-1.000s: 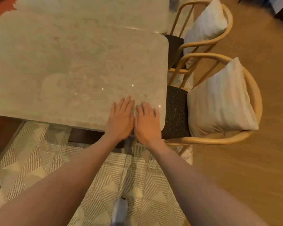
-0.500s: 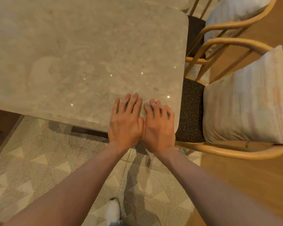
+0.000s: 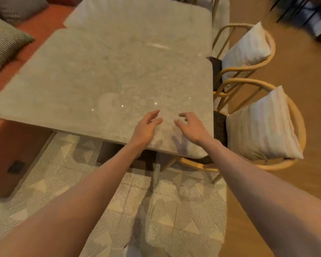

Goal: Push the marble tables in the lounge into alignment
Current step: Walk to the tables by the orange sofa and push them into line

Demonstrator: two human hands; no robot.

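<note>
Head view: near pale veined marble table with rounded corners [image 3: 109, 80] butted edge to edge against far matching marble table [image 3: 137, 21], right edges roughly flush. Over the near table's front right corner, left hand [image 3: 145, 129] and right hand [image 3: 192, 129] apart, fingers loosely spread, holding nothing; contact unclear. Beside its right edge, curved pale-wood chair [image 3: 295, 127] bearing striped white cushion [image 3: 259, 125]; below, chevron-woven rug [image 3: 156, 210].

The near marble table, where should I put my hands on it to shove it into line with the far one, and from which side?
Take the near marble table by its near edge, at the corner beside the chair, from where you stand. Both the left hand and right hand hover there now. The flat slab offers no handle, so probably press palms down or hook fingers over the rim.
</note>
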